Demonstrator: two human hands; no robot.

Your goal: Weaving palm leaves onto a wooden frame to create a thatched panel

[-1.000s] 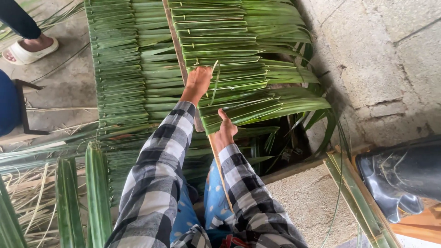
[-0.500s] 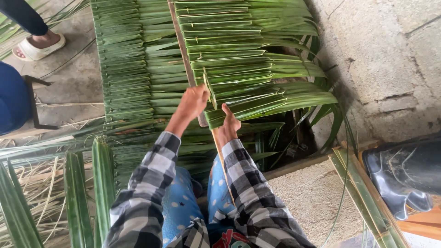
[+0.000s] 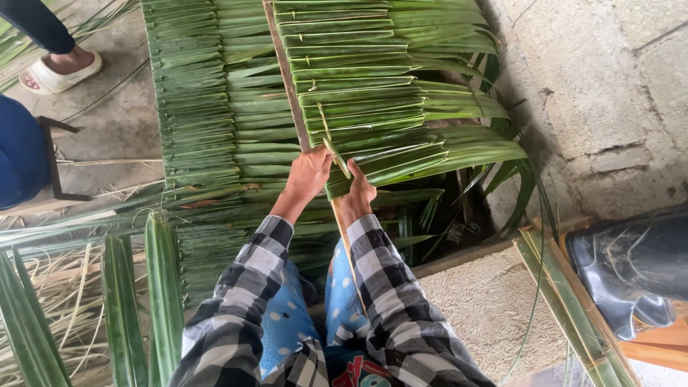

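Palm-leaf panel [image 3: 215,107] lies on the ground straight ahead of my knees, with both hands at its near edge. Nearest to me are my checked sleeves and blue spotted trousers, and the loose fronds [image 3: 122,301] lie by my left side.

My left hand [image 3: 308,175] has its fingertips pressed together, pinching the low end of a thin sliver [image 3: 335,156] that stands tilted out of the leaves. My right hand [image 3: 356,195] is just beside it, almost touching. Its thumb lies on top and its fingers curl underneath, clamped on the nearest folded leaf [image 3: 430,154] where it wraps the wooden slat [image 3: 287,79]. The underside fingers are hidden, so I can't tell how far they reach.

My read is that this is the pinning stage for the nearest leaf: it is folded over the slat and the sliver is set at the fold but not seated flat. The move from here calls for the right thumb holding the fold tight against the slat while the sliver is steered through both layers, close to the slat and in line with the pins above. Any slack and the leaf fans out, as its tips already do on the right.

Beyond the hands, rows of pinned leaves run up both sides of the slat. A dark rubber boot [image 3: 631,272] and green strips [image 3: 573,301] are to my right, with the concrete wall [image 3: 602,93] beyond them. At far left is another person's sandalled foot [image 3: 61,68].
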